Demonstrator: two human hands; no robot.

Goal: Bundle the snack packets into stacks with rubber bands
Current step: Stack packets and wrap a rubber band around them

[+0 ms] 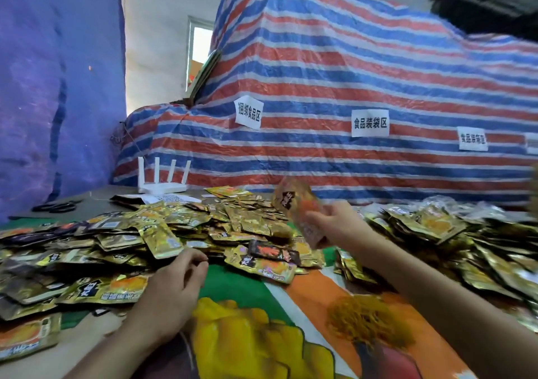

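Note:
Gold and orange snack packets [151, 233] lie in a wide loose heap across the table. My right hand [334, 224] is raised above the heap and grips a blurred stack of packets [300, 206], tilted upright. My left hand [171, 285] hovers low at the near edge of the heap with fingers loosely curled and nothing in it. A heap of yellow rubber bands [366, 320] lies on the cloth under my right forearm. More packets [454, 233] are piled at the right.
A printed green, orange and yellow cloth [241, 285] covers the table. A white router [163, 186] and black scissors [55, 206] sit at the back left. A striped tarp [334, 81] with paper labels rises behind the table.

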